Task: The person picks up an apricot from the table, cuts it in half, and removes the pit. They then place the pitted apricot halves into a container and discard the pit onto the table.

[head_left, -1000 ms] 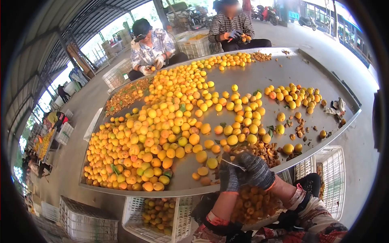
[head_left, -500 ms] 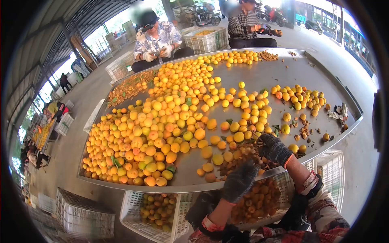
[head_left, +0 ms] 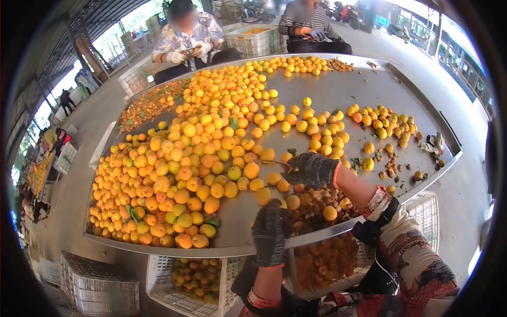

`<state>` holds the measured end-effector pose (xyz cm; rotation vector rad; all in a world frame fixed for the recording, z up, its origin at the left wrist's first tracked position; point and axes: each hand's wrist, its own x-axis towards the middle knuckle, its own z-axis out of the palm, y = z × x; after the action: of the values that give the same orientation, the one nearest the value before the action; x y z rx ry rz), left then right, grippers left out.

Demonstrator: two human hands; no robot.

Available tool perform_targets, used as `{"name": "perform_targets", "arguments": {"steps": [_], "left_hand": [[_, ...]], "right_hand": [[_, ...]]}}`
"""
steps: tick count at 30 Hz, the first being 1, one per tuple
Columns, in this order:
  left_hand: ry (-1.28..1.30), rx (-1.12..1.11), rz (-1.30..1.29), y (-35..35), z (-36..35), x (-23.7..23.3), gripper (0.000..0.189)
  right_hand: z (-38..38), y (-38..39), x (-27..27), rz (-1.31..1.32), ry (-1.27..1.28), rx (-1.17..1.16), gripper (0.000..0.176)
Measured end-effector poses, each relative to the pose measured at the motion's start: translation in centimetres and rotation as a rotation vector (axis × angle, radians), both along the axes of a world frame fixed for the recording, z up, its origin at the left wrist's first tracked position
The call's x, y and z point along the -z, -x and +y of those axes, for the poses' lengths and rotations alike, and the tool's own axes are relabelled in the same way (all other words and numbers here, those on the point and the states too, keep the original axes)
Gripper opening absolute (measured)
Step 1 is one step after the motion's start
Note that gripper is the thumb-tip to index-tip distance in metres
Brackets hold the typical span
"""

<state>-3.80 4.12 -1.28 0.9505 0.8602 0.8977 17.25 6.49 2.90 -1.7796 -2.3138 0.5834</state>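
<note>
Here, the right hand, in a dark knit glove, reaches out over the steel tabletop a little in from its near edge. It rests knuckles up among loose apricots at the fringe of the big heap, which fills the left half of the tabletop. Its fingers are curled under the palm, and I cannot tell whether they hold a fruit. A thin pale sliver juts from the glove's left side, too small to name.

The left hand, gloved the same way, lies at the near edge of the tabletop. Its fingers are together and point toward the heap; whether they grip anything cannot be told. Between the two hands sits a pile of brown pits with a few apricots on it. A smaller cluster of apricots lies toward the right edge.

Under the near edge stand white crates holding fruit. At the far edge sit two other people, one in a patterned shirt and one in a checked shirt, each with gloved hands at work.
</note>
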Motion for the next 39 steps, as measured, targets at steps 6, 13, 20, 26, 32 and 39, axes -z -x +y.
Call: {"name": "perform_targets", "arguments": {"steps": [6, 13, 20, 26, 32, 39], "left_hand": [[-0.154, -0.006, 0.023, -0.2, 0.4, 0.5, 0.026], [0.058, 0.003, -0.033, -0.3, -1.4, -1.6, 0.022], [0.058, -0.091, 0.016, 0.0, -1.2, -0.9, 0.022], [0.075, -0.209, -0.014, 0.1, -0.5, -0.6, 0.024], [-0.057, -0.246, 0.020, 0.8, 0.9, 2.1, 0.028], [0.149, -0.258, -0.085, 1.3, 1.1, -0.2, 0.030]], "right_hand": [[-10.6, 1.2, 0.6, -0.101, 0.168, 0.277, 0.031], [-13.3, 2.2, 3.0, 0.044, 0.062, 0.448, 0.045], [-17.1, 1.5, 1.2, 0.215, -0.079, 0.436, 0.045], [-16.5, 2.8, -0.4, 0.070, 0.343, 0.418, 0.045], [-6.1, 2.9, 0.0, 0.528, 0.243, 0.674, 0.040], [6.8, 4.4, 3.8, 0.207, 0.017, 0.402, 0.043]]}}
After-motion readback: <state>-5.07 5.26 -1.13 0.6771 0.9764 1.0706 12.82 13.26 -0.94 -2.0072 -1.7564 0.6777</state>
